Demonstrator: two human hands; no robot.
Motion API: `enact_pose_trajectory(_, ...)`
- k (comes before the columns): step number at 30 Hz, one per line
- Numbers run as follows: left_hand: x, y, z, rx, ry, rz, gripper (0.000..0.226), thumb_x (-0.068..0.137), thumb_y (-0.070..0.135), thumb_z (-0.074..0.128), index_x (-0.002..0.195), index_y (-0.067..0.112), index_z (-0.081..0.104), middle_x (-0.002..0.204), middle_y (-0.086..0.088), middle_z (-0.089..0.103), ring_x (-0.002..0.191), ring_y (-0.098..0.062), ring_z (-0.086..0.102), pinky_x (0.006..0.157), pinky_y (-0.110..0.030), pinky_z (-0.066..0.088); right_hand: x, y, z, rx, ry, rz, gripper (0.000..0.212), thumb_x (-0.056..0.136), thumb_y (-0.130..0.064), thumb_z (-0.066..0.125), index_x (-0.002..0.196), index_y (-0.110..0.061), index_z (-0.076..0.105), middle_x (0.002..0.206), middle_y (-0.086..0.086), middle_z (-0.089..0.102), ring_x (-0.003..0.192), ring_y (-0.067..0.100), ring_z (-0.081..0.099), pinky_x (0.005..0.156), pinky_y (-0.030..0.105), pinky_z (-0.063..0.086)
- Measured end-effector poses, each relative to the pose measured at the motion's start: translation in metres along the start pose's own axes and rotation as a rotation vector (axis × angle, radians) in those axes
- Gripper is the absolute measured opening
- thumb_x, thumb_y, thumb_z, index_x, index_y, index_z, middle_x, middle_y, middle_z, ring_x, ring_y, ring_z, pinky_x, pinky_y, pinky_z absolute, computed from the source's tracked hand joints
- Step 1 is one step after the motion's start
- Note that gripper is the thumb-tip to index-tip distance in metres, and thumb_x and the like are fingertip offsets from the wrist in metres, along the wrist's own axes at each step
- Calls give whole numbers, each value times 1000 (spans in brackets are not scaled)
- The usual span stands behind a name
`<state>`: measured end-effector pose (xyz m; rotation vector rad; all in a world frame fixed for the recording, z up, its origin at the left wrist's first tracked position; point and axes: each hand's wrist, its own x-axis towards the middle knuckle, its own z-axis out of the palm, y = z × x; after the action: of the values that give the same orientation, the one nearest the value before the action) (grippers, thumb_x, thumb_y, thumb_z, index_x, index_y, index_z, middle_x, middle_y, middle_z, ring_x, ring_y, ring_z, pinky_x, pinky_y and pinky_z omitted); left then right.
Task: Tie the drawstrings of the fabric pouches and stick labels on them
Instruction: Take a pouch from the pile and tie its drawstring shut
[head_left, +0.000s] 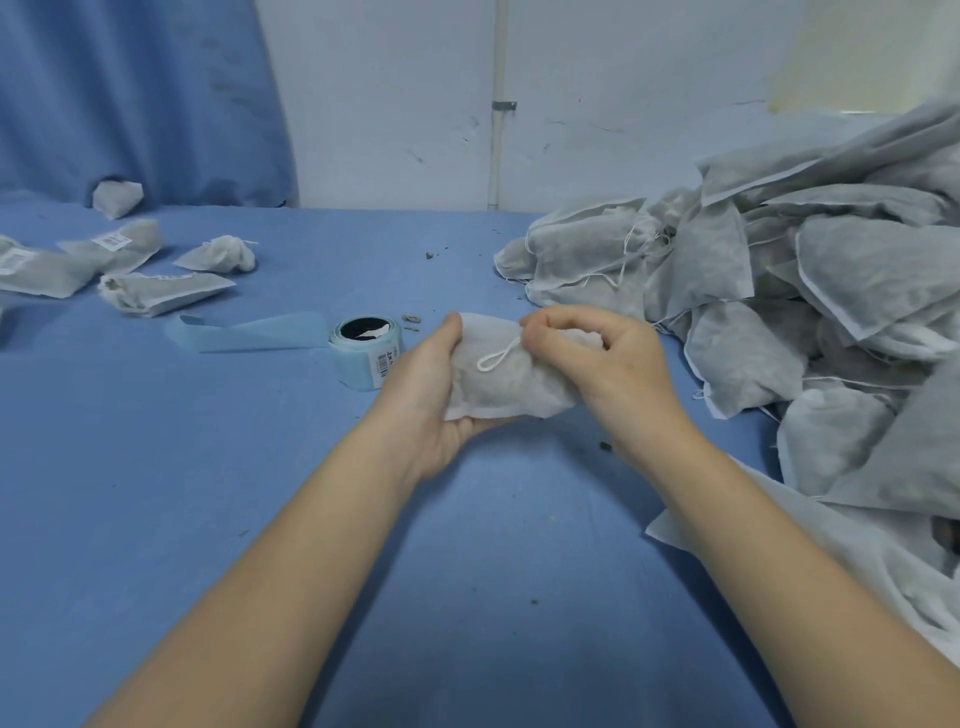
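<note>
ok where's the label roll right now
The label roll stands on the blue table just left of the left hand, which holds the pouch; its loose backing strip trails off to the left.

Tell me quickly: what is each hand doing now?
Left hand: holds the pouch from below.
Right hand: pinches the pouch's drawstring.

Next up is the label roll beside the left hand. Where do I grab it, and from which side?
Probably grip the label roll across its round outer wall, coming down from above. It seems to lie flat with its dark core facing up, so the curved sides are exposed. Approach from the near left: the left hand and the pouch it holds crowd the right side, and the loose backing strip trails away left.
</note>
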<state>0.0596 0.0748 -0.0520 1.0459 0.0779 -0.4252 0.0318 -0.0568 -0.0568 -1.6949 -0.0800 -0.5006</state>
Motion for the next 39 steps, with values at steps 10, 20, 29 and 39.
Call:
enact_pose_trajectory(10, -2, 11, -8, 263, -152, 174, 12, 86, -5, 56, 92, -5, 66, 82, -9, 72, 71, -15, 70, 62, -23, 57, 12, 8, 8, 40, 58, 32, 15, 78, -13, 71, 67, -23, 72, 80, -11, 72, 75, 0, 64, 65, 14, 48)
enact_pose_trajectory(20, 15, 53, -53, 35, 418, 451, 13, 86, -3, 58, 83, 8, 64, 80, -3, 69, 80, -19, 68, 84, -40, 55, 56, 33, 78, 367, -84, 433, 30, 97, -21, 49, 123, -7, 54, 107, 10, 64, 83, 18, 60, 81, 30, 54)
enact_pose_trajectory(29, 23, 65, -78, -122, 695, 415, 9, 84, 6, 59, 86, 15, 62, 88, -1, 66, 87, -21, 65, 74, -33, 54, 63, 52, 105, -407, -366, 99, 74, 73, -24, 79, 139, -22, 46, 123, -8, 57, 112, 13, 49, 94, 25, 40)
enact_pose_trajectory(39, 25, 62, -76, -93, 627, 339, 13, 87, 6, 56, 96, 13, 61, 87, 1, 62, 77, -14, 61, 61, -33, 57, 43, 53, 113, -376, -138, 54, 48, 64, -32, 87, 95, -18, 54, 89, -7, 58, 82, 10, 55, 68, 17, 41)
